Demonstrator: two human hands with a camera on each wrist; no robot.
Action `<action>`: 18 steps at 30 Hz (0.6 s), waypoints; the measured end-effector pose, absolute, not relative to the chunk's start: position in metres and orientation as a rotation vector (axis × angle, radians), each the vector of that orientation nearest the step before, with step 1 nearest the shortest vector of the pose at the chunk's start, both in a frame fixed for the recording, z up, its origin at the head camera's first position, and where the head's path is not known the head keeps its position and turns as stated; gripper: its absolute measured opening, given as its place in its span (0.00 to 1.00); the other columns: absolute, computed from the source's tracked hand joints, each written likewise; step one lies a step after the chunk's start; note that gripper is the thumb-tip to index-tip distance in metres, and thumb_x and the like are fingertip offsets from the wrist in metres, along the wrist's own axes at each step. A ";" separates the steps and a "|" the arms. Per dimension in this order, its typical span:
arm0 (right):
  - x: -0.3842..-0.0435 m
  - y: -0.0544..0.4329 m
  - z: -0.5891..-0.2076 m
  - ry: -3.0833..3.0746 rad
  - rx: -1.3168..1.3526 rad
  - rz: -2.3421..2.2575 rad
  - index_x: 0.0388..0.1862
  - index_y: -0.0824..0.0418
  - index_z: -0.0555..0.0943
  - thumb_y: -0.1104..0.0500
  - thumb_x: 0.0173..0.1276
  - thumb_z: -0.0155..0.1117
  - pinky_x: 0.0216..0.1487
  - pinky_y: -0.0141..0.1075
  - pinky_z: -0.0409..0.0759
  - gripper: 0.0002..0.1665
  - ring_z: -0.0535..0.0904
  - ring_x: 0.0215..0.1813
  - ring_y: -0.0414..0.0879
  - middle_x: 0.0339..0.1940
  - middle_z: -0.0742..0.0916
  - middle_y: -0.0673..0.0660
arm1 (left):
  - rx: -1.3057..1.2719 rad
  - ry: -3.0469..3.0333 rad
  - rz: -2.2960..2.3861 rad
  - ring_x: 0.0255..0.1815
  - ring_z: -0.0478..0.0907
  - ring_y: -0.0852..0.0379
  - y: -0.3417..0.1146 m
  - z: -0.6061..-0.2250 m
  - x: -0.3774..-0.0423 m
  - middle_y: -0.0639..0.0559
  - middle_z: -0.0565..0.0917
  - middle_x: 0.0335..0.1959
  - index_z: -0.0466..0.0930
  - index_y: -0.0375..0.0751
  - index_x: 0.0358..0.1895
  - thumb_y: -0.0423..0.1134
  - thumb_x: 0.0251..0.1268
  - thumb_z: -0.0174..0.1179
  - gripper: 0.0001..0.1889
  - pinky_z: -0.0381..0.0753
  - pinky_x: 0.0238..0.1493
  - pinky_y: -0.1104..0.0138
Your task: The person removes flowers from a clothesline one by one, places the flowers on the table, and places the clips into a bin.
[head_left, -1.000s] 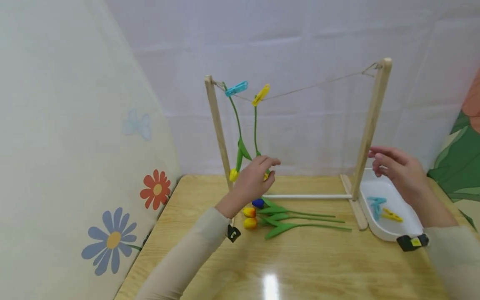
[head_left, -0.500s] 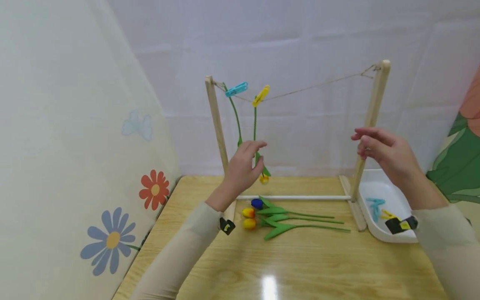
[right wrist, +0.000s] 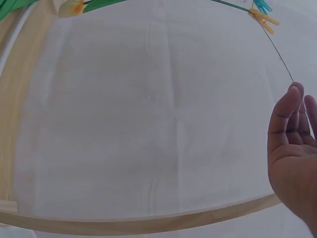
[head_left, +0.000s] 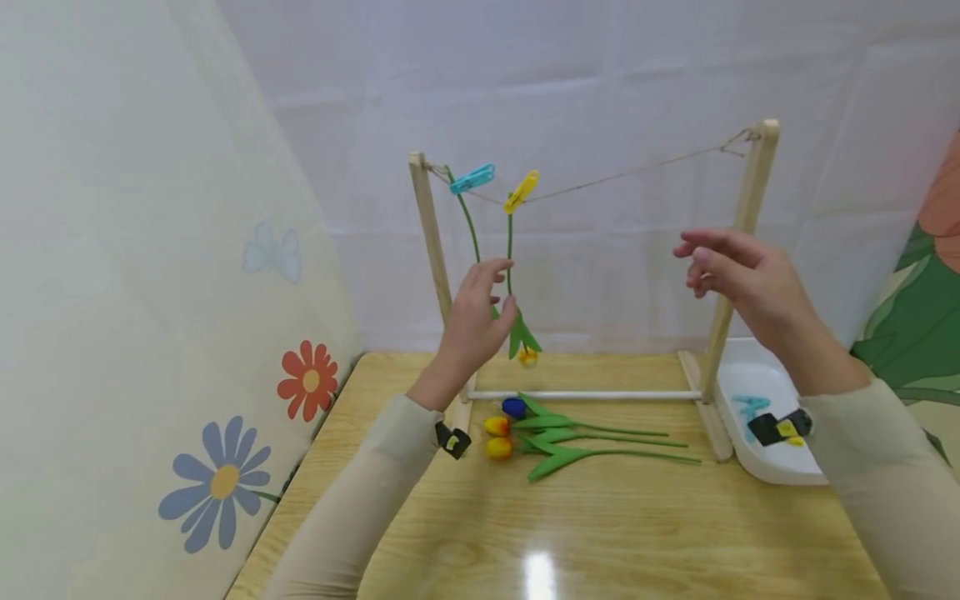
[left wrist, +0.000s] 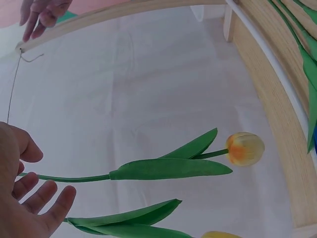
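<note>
In the head view, two artificial tulips hang upside down from a string [head_left: 615, 177]. A blue clothespin [head_left: 472, 179] clips one stem [head_left: 468, 221], and a yellow clothespin [head_left: 521, 192] clips that of the yellow-orange tulip [head_left: 528, 357]. My left hand [head_left: 472, 321] covers much of the left tulip, its fingers loosely bent right beside the other stem; the left wrist view shows thumb and fingers spread around that stem [left wrist: 74, 178]. My right hand [head_left: 753, 279], fingers loosely bent and holding nothing, is raised in front of the right wooden post [head_left: 757, 183], below the string.
On the table [head_left: 600, 533] lie a blue tulip [head_left: 514, 407], a red-orange tulip [head_left: 497, 427] and a yellow-orange one [head_left: 499, 448], stems pointing right. A white tray [head_left: 757, 358] with blue clothespins [head_left: 750, 403] and a yellow one stands right of the frame. A white bar [head_left: 592, 395] joins the posts low down.
My left hand has moved up and left along the hanging tulips. My right hand has risen and moved left from above the tray. The clothespins and tulips stay in place.
</note>
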State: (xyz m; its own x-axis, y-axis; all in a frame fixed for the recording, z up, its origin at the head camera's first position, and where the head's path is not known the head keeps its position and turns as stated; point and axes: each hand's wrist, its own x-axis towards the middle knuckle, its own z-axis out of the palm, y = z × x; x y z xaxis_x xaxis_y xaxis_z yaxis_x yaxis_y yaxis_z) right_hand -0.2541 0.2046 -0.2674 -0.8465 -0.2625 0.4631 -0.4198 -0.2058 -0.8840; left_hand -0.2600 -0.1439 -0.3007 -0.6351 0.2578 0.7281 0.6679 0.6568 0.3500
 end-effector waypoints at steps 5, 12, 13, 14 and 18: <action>-0.256 0.196 -0.258 -1.935 0.822 2.169 0.59 0.61 0.83 0.63 0.76 0.60 0.40 0.30 0.84 0.16 0.81 0.38 0.45 0.50 0.87 0.54 | -0.681 -2.226 -0.858 0.57 0.78 0.43 -0.144 -0.298 -0.263 0.36 0.76 0.60 0.70 0.31 0.65 0.24 0.65 0.60 0.24 0.87 0.48 0.60; -0.262 0.184 -0.248 -1.916 0.851 2.158 0.58 0.61 0.83 0.63 0.75 0.61 0.39 0.29 0.83 0.15 0.81 0.37 0.45 0.49 0.87 0.55 | -0.654 -2.220 -0.921 0.59 0.77 0.41 -0.142 -0.292 -0.265 0.35 0.74 0.63 0.67 0.30 0.69 0.24 0.66 0.59 0.28 0.88 0.47 0.55; -0.263 0.182 -0.247 -1.912 0.853 2.164 0.58 0.62 0.83 0.63 0.75 0.61 0.39 0.29 0.83 0.15 0.81 0.37 0.45 0.48 0.87 0.55 | -0.644 -2.220 -0.938 0.59 0.77 0.41 -0.142 -0.292 -0.266 0.35 0.74 0.63 0.66 0.30 0.70 0.24 0.66 0.59 0.28 0.88 0.47 0.55; -0.263 0.180 -0.245 -1.914 0.849 2.165 0.58 0.62 0.83 0.62 0.75 0.62 0.39 0.29 0.83 0.15 0.81 0.37 0.45 0.49 0.87 0.55 | -0.632 -2.225 -0.957 0.59 0.77 0.41 -0.141 -0.291 -0.266 0.35 0.74 0.64 0.66 0.30 0.70 0.24 0.66 0.59 0.28 0.88 0.47 0.56; -0.266 0.172 -0.239 -1.927 0.848 2.169 0.59 0.61 0.83 0.62 0.74 0.63 0.40 0.29 0.83 0.16 0.81 0.38 0.45 0.49 0.87 0.55 | -0.572 -2.254 -1.048 0.60 0.78 0.43 -0.140 -0.288 -0.269 0.38 0.73 0.65 0.65 0.33 0.73 0.26 0.68 0.59 0.30 0.87 0.49 0.59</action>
State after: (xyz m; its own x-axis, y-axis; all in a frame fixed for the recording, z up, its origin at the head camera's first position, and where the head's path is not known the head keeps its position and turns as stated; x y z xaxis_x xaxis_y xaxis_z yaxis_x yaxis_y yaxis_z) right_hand -0.2656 0.1720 -0.2394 -0.8362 -0.2710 0.4768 -0.4414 -0.1833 -0.8784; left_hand -0.2692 -0.1396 -0.2884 -0.7385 0.1336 0.6609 0.5914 0.5990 0.5398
